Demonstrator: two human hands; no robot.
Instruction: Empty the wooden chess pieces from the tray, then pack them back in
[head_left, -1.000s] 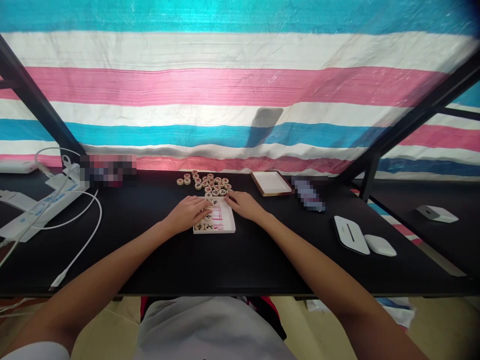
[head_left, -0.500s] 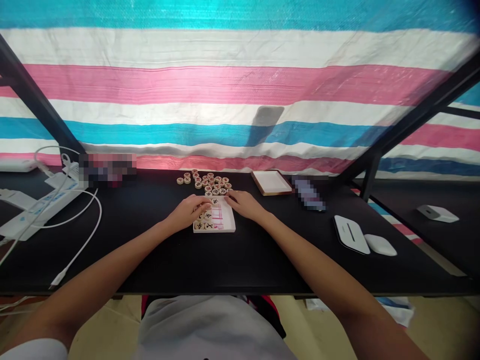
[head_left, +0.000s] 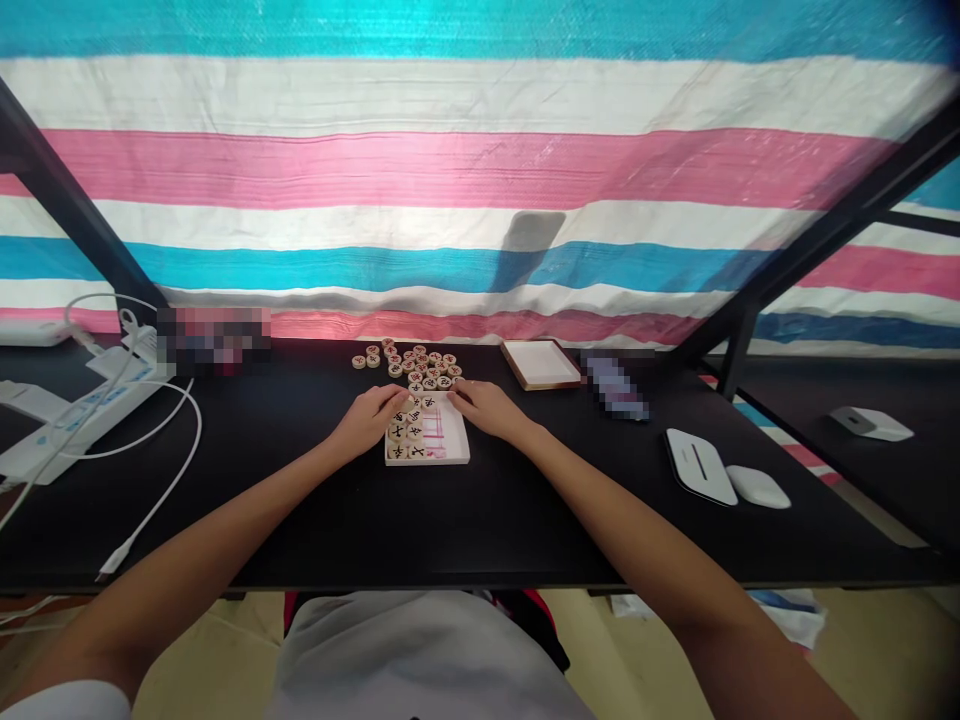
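A shallow white box (head_left: 446,461) lies on the desk, holding rows of black-marked Chinese chess pieces (head_left: 415,432) along its left side. The part of its floor on the right shows pink printing. My left hand (head_left: 366,418) rests at the upper left corner of the box, fingers stretched out beside the top pieces; I see no piece in it. At the upper right corner my right hand (head_left: 489,407) has its thumb and fingers on the rim. Just behind the box, a loose cluster of Chinese chess pieces (head_left: 421,362), many red-marked, is spread on the desk.
A shallow box lid (head_left: 541,364) lies behind on the right, near a blurred phone-like object (head_left: 615,386). Farther right are a white flat device (head_left: 700,467) and a white mouse-like object (head_left: 759,487). A power strip (head_left: 90,410) with white cables (head_left: 196,440) occupies the left.
My left hand has drawn back to the left from over the pieces, uncovering more of them in the upper rows. My right hand stays at the box's corner.
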